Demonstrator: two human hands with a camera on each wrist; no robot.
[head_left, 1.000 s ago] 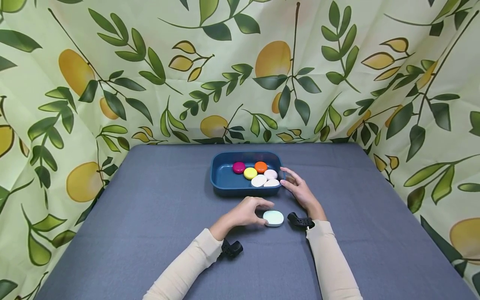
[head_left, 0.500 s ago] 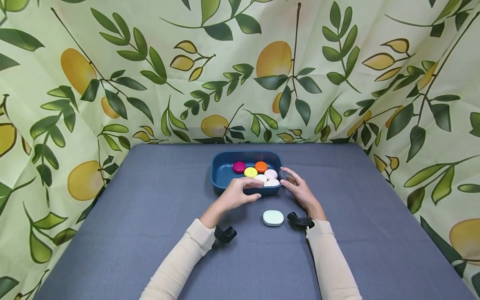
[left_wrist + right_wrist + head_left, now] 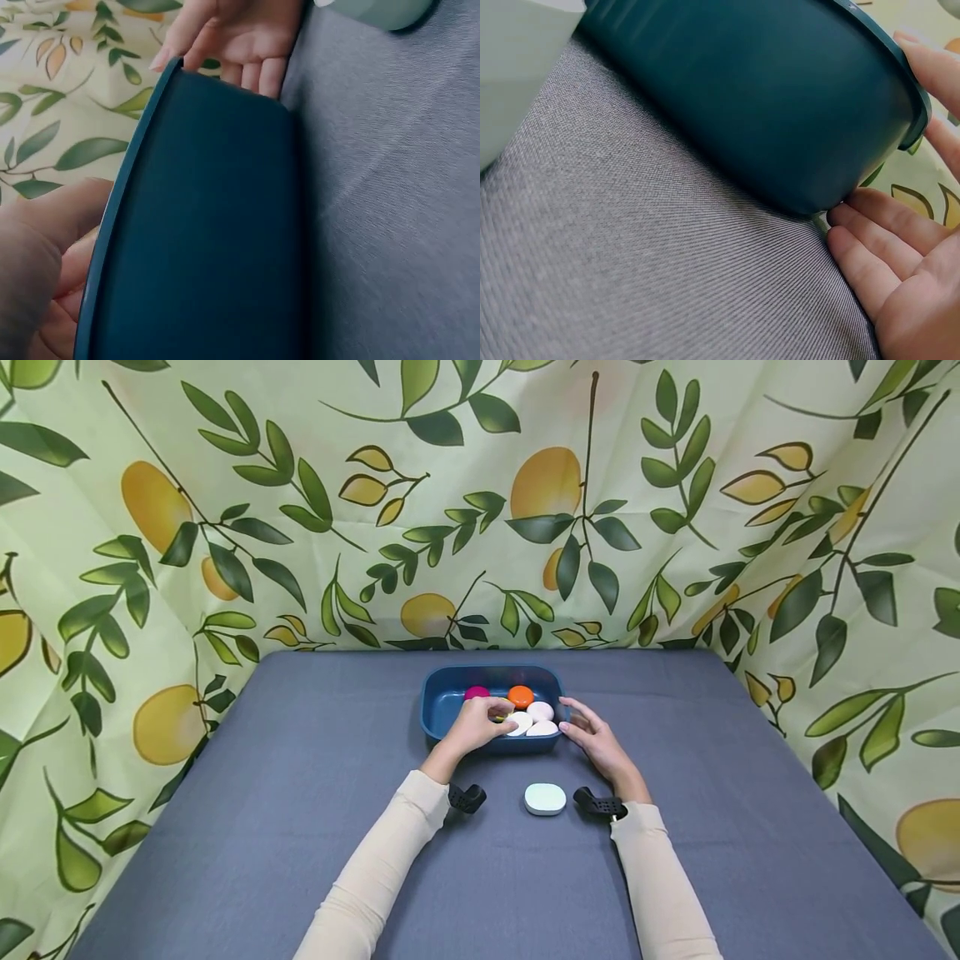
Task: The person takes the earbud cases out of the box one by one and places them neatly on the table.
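My left hand reaches over the near wall of a dark blue oblong box, its thumb and fingers pinching a yellow disc that they largely cover. In the left wrist view the box wall hides the fingertips. Beside it in the box lie an orange disc, a magenta disc, a pale pink disc and white rounded pieces. At the box's right end, my right hand touches the rim and the lower wall with loosely extended fingers.
A pale mint oval case lies on the grey cloth-covered table, in front of the box. Black wrist cameras sit at both wrists. A leaf-and-fruit patterned curtain hangs behind and along the sides.
The left hand has left the mint case, moved up to the box and reached in over the yellow disc. The right hand has stayed at the box's right end.
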